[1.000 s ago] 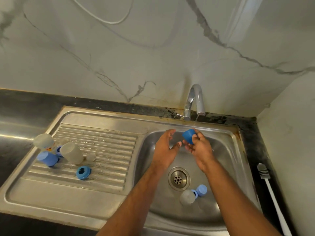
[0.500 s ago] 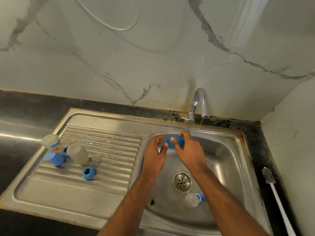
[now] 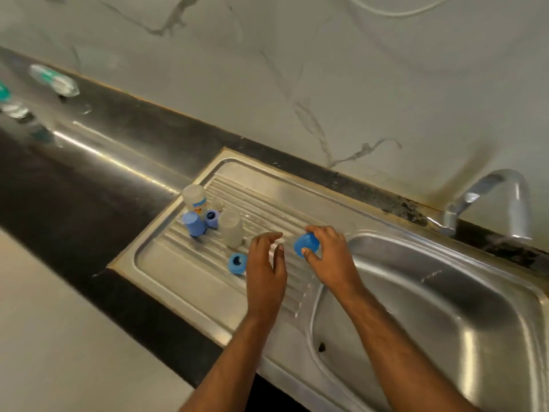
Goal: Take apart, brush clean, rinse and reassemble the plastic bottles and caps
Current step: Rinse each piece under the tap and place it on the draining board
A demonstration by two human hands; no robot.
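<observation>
The right hand [image 3: 329, 257] pinches a blue cap [image 3: 307, 244]; the left hand [image 3: 266, 263], fingers spread, is nearer the bottles [image 3: 231, 230], left of centre.

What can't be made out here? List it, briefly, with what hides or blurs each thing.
1. Head view: far side of the blue cap, covered by the right hand gripping it.
2. Head view: items on the counter at far left, smeared by motion blur and partly cut by the frame edge.
3. Head view: sink basin floor and drain, cut by the right and bottom edges.
4. Head view: printed label on the small bottle, too small to read.
</observation>
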